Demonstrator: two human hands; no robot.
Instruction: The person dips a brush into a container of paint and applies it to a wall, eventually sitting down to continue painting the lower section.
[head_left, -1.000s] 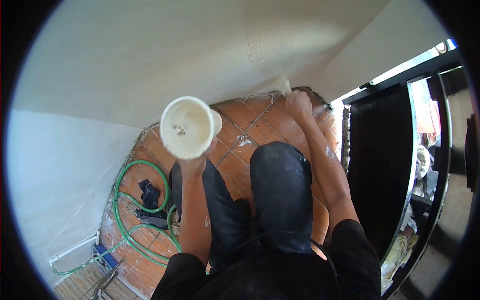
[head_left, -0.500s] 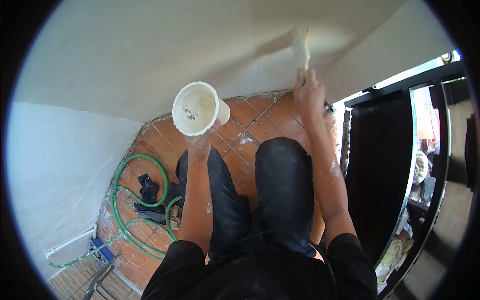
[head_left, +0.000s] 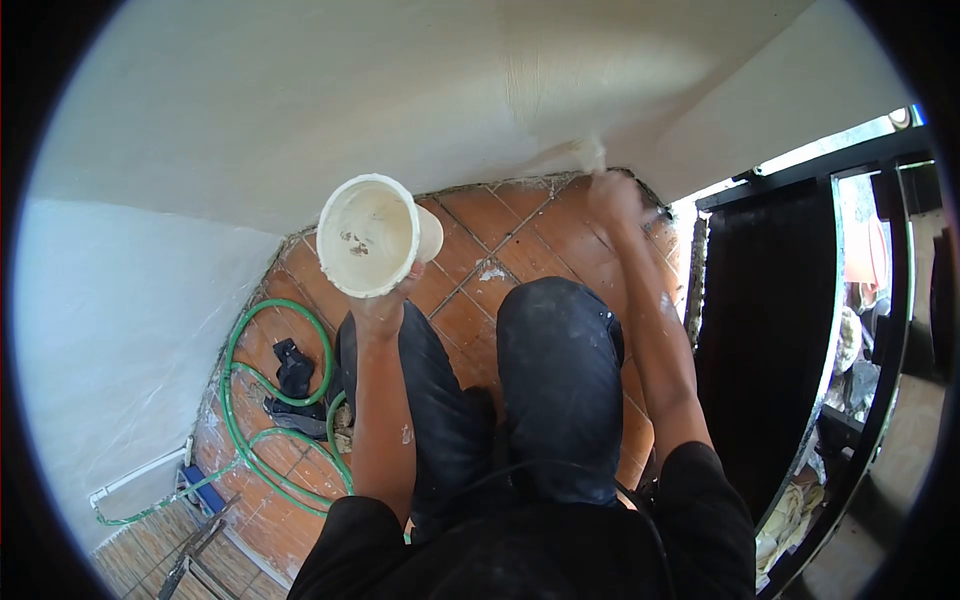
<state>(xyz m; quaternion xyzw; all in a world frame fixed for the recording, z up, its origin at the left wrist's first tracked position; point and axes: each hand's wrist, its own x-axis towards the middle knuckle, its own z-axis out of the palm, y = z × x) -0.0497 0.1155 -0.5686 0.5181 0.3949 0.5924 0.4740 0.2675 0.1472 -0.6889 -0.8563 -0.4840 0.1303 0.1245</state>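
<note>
Two hands: fingers of left hand (head_left: 381,306) wrap one bucket (head_left: 367,236), right hand (head_left: 612,196) fingers clench one brush (head_left: 591,155).

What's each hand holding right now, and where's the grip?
Left hand grips the cup by its base. Right hand holds a blurred brush by its lower end.

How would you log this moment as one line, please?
left hand: holds white pot, mouth toward camera | right hand: brush against wall, just above tiled floor | nearby: green hose coiled at left
</note>
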